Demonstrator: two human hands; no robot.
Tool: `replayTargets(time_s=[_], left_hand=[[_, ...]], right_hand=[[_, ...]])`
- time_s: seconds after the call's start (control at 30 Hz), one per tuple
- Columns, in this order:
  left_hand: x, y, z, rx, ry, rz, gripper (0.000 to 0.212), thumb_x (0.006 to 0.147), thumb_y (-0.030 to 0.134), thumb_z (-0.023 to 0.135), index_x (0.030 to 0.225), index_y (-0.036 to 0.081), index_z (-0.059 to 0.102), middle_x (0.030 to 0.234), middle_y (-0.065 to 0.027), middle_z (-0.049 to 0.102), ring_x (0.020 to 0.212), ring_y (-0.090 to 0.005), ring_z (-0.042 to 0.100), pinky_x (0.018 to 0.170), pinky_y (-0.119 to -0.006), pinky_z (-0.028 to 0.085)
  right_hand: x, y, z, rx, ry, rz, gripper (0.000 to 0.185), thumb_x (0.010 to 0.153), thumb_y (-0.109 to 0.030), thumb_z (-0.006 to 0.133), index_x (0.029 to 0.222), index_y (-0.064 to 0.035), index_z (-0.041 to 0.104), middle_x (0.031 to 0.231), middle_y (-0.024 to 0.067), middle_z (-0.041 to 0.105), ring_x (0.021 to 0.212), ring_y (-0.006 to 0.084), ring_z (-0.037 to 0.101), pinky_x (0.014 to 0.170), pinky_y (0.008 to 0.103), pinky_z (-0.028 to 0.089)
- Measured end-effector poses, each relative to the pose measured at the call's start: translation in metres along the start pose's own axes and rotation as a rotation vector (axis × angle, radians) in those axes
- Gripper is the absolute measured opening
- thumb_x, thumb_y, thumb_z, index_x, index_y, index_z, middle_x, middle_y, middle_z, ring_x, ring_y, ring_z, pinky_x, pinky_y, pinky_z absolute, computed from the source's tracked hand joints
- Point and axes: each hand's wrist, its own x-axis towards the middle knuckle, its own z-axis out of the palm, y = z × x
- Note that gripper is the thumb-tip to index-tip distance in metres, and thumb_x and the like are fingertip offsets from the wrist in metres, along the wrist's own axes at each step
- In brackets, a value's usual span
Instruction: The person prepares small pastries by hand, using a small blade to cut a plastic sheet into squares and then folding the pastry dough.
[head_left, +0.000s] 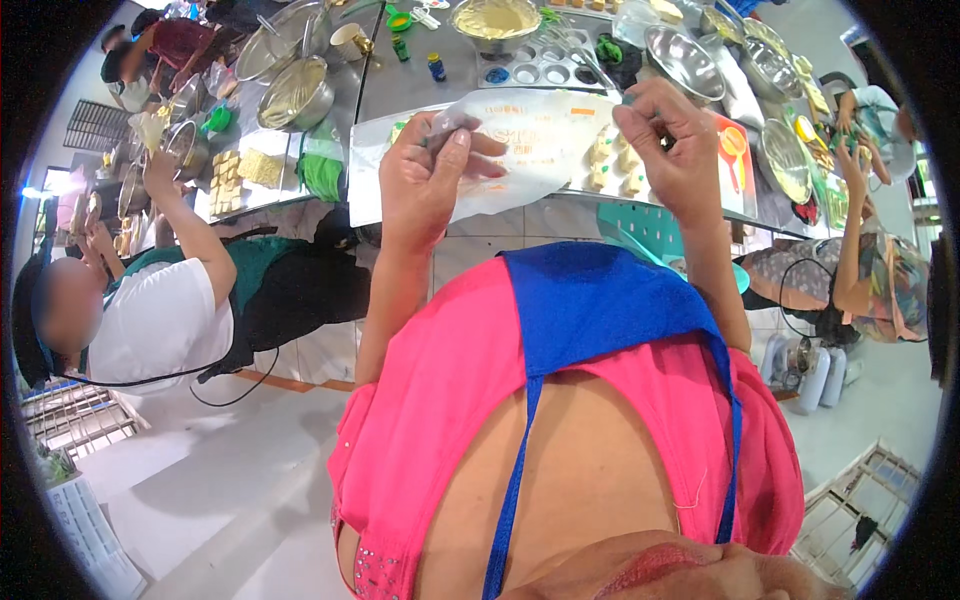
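In front of me, a clear plastic piping bag with orange print hangs flattened. My left hand holds its left side between thumb and fingers. My right hand is closed at the bag's right edge, and a thin metal handle ends near the same fingertips. What those fingers pinch is not clear. Greenish stains mark both hands. Behind the bag lies a white tray with small cake pieces topped with cream and green dabs; the bag covers part of it.
Beyond the tray stand a muffin tin, a bowl of cream and a small blue bottle. Metal bowls crowd the left. An orange sieve lies right. Co-workers flank me, one in a white sleeve. A teal basket sits below the table edge.
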Motion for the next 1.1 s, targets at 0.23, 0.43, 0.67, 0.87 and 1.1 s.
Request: replayTargets(time_s=[0.23,0.43,0.67,0.87,1.1], left_hand=[[0.001,0.002,0.000,-0.105,0.093,0.101,0.015,0.091,0.007,0.049,0.102,-0.002,0.050,0.085,-0.0191,0.065,0.070,-0.0242,0.066,0.063,-0.031,0.054],[0.000,0.000,-0.003,-0.128,0.079,0.073,0.015,0.091,0.008,0.049,0.103,-0.001,0.050,0.086,-0.0184,0.065,0.070,-0.0252,0.067,0.062,-0.030,0.054],[-0.003,-0.001,-0.007,-0.095,0.091,0.013,0.017,0.090,0.007,0.050,0.103,-0.002,0.050,0.086,-0.0201,0.066,0.070,-0.0266,0.067,0.057,-0.028,0.051],[-0.006,-0.002,-0.010,-0.114,0.088,-0.026,0.017,0.090,0.007,0.050,0.104,-0.002,0.049,0.086,-0.0202,0.065,0.069,-0.0265,0.067,0.057,-0.028,0.051],[-0.008,-0.004,-0.009,-0.171,0.083,-0.046,0.015,0.090,0.005,0.049,0.103,-0.002,0.048,0.086,-0.0206,0.065,0.070,-0.0272,0.067,0.058,-0.028,0.051]], right_hand=[[-0.013,-0.009,0.018,0.271,-0.029,0.396,0.022,0.087,-0.017,0.062,0.103,-0.0024,0.058,0.085,0.0014,0.060,0.056,0.0020,0.044,0.049,0.0199,0.035],[-0.004,0.002,0.028,0.828,-0.241,0.436,0.024,0.084,-0.017,0.064,0.100,0.0010,0.063,0.084,0.0027,0.064,0.062,0.0042,0.049,0.052,0.0187,0.039],[0.002,0.002,0.038,0.973,-0.155,0.541,0.012,0.079,-0.009,0.066,0.087,-0.0003,0.065,0.076,0.0036,0.064,0.059,0.0049,0.051,0.052,0.0188,0.039],[0.008,0.002,0.038,0.911,-0.040,0.510,0.009,0.079,-0.008,0.065,0.084,-0.0004,0.063,0.072,0.0036,0.061,0.057,0.0051,0.049,0.051,0.0191,0.037],[0.015,0.002,0.026,0.825,0.043,0.417,0.010,0.080,-0.008,0.063,0.085,0.0001,0.061,0.071,0.0037,0.060,0.055,0.0045,0.047,0.050,0.0188,0.036]])
